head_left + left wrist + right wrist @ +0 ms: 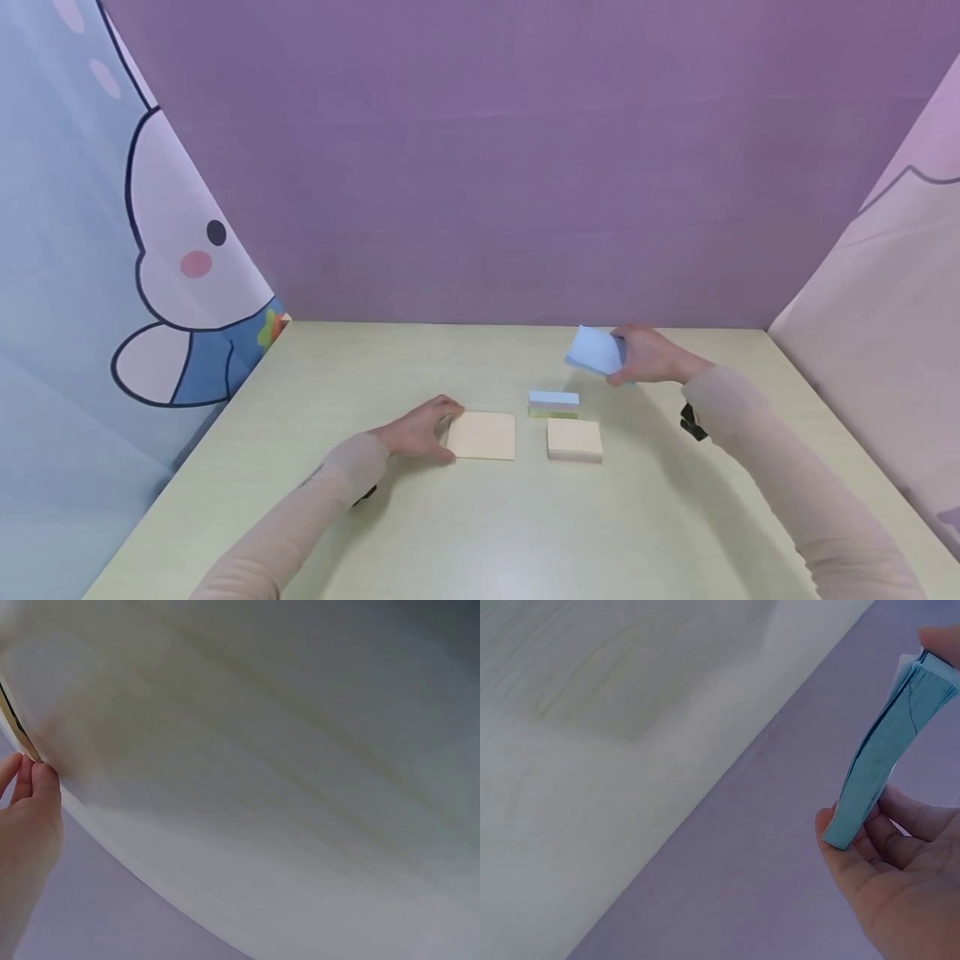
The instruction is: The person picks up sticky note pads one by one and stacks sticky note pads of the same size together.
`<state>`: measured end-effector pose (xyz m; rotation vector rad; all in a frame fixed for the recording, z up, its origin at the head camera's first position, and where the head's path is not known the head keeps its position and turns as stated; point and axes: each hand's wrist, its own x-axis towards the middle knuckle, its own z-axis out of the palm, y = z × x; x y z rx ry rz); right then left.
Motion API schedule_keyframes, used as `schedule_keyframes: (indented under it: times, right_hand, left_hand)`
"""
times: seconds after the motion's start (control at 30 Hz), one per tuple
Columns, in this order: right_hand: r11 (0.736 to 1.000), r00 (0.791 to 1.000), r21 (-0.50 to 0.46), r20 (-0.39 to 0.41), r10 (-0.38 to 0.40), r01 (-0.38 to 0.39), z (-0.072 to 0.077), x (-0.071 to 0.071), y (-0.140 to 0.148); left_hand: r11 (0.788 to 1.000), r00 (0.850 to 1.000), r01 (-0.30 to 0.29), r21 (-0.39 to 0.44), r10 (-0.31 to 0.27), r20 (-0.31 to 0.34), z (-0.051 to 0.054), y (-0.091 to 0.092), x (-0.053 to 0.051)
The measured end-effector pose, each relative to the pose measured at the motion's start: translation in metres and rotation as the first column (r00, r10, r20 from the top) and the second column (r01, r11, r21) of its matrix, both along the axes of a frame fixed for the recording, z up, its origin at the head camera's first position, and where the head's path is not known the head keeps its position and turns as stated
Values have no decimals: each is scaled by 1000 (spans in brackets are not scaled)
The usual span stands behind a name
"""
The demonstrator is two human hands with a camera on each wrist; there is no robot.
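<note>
In the head view my right hand [651, 354] grips a light blue sticky note pad [596, 350] above the table. The right wrist view shows this blue pad [881, 754] slightly bowed between the thumb and fingers, its sheets fanning a little at one end. My left hand [422, 429] holds the left side of a flat cream sticky note pad [483, 436], thumb and fingers at its near and far corners. Only a sliver of that pad shows at the edge of the left wrist view, by the fingertips [45, 780].
Right of the cream pad lies a thicker cream pad [573, 439]. Just behind it stands a small block of notes [553, 403], blue above and greenish below. The pale table [420, 533] meets a purple backdrop [510, 167], with patterned cloth [60, 333] at the sides.
</note>
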<state>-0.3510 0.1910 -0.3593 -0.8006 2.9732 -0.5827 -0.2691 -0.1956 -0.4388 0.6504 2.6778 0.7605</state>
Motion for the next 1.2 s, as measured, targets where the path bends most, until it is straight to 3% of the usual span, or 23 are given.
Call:
schedule_keyframes:
  times: [0.2, 0.53, 0.97, 1.2]
  right_hand:
    - [998, 997, 22, -48, 67, -66, 5, 11, -20]
    - [983, 986, 82, -8, 165, -164, 9, 33, -56]
    - [961, 963, 72, -18, 269, -267, 2, 48, -89]
    - [951, 956, 97, 32, 291, -292, -3, 49, -107]
  left_hand:
    - [1000, 1000, 0, 9, 0, -2, -1, 1, 2]
    - [1000, 1000, 0, 8, 0, 3, -4, -3, 0]
    - [1000, 1000, -11, 14, 11, -7, -4, -2, 0]
    - [1000, 1000, -10, 15, 11, -21, -2, 0, 1]
